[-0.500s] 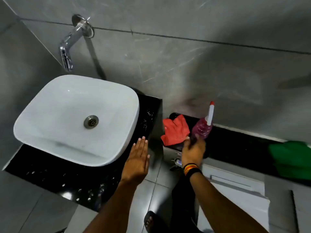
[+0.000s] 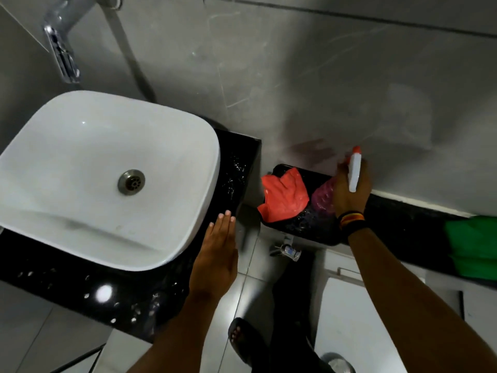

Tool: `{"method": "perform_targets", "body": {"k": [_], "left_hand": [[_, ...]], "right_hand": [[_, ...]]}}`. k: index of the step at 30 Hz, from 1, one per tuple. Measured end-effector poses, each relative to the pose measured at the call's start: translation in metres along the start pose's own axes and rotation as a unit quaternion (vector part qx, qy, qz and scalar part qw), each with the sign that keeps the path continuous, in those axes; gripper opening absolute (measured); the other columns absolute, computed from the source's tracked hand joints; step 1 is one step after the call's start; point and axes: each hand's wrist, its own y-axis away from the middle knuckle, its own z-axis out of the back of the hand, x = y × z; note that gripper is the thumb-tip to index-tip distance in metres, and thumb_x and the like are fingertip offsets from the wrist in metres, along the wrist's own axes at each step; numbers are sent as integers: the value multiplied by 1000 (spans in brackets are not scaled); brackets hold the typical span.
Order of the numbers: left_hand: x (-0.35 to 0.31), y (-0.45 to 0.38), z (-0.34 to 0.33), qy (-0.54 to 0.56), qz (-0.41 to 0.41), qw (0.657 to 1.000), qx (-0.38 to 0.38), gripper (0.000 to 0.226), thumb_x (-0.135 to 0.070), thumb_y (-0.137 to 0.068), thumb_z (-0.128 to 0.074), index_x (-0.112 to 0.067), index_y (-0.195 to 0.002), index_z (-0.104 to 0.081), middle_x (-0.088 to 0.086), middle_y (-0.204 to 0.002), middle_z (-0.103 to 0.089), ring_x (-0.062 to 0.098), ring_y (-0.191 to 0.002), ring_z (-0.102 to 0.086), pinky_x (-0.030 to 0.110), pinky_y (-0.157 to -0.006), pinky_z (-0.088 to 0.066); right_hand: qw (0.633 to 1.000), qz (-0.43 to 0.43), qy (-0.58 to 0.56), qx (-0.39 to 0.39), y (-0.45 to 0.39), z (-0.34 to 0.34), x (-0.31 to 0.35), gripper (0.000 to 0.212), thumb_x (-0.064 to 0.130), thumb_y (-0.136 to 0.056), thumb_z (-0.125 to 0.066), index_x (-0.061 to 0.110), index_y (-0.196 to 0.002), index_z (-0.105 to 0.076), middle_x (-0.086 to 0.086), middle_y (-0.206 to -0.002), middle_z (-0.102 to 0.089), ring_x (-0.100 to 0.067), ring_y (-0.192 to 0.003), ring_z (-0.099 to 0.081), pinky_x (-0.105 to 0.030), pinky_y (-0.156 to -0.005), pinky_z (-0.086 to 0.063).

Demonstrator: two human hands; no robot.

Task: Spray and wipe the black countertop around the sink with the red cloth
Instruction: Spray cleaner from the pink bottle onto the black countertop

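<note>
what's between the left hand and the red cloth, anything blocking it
Nothing visible blocks it. The left hand is open and flat by the sink's right corner; the red cloth lies uncovered on the lower black ledge, across an open gap.

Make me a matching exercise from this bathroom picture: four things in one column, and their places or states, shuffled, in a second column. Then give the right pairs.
Things:
1. red cloth
2. spray bottle
3. left hand
4. green cloth

Places or states:
A. flat and open, holding nothing, at the corner of the sink
B. at the right edge of the picture, on the dark ledge
C. gripped by the right hand
D. crumpled on the black surface to the right of the sink, untouched

Pairs: 1-D, 2-C, 3-A, 4-B
</note>
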Motion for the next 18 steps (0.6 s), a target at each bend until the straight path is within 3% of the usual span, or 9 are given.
{"method": "perform_targets", "body": {"k": [2,5,8,11,13,15,16,18], "left_hand": [[0,1,-1,-4,3,1000,-2,63,-18,-105,-43,-2,-163,-25,12,-173,-21,26,-162,-15,46,-132,-18],[-1,0,1,-17,6,1000,6,59,-22,-108,-33,-1,-162,-27,14,-172,-23,27,-162,-16,47,-131,-20],[-1,-1,1,-8,6,1000,12,58,-25,-108,-28,0,-161,-28,15,-171,-26,28,-161,-18,47,-131,-21],[0,0,0,0,8,1000,2,57,-24,-108,-30,0,-160,-31,16,-170,-28,28,-161,-20,48,-130,-23],[0,0,-1,-1,6,1000,-4,57,-23,-108,-34,1,-160,-32,16,-170,-28,29,-161,-20,49,-130,-23],[-1,0,-1,-7,6,1000,-7,57,-22,-108,-36,2,-159,-33,17,-169,-29,30,-160,-22,49,-129,-24],[0,0,-1,-10,6,1000,-7,57,-21,-108,-36,2,-159,-33,18,-169,-29,30,-160,-23,49,-129,-25],[-1,1,-1,-11,10,1000,-3,57,-22,-108,-35,2,-159,-33,18,-169,-29,30,-160,-23,49,-129,-25]], "right_hand": [[999,19,-11,26,2,2,14,18,26,-101,-60,19,-117,-61,-1,-99,-64,-1,-89,-62,-25,-84,-51],[996,35,-9,80,19,19,30,27,25,-100,-62,16,-126,-61,-5,-107,-66,-15,-100,-66,-22,-87,-53],[979,-64,-24,191,39,41,29,32,19,-98,-65,36,-126,-62,-6,-111,-71,-22,-95,-70,-24,-78,-58],[960,-177,-14,216,68,52,11,30,22,-94,-70,26,-124,-68,-7,-100,-75,-17,-77,-69,-18,-56,-56],[957,-219,45,185,88,57,-5,34,46,-87,-72,17,-104,-77,-3,-76,-75,-17,-65,-68,-29,-55,-60],[949,-223,128,184,106,61,-16,54,69,-81,-68,17,-71,-77,-6,-61,-72,-23,-59,-70,-47,-66,-64],[947,-221,145,185,113,63,-19,60,73,-81,-66,15,-64,-73,-8,-58,-71,-26,-59,-71,-51,-69,-63],[953,-212,127,174,121,65,-19,57,69,-84,-65,15,-68,-74,-8,-62,-72,-24,-61,-71,-46,-69,-63]]}}
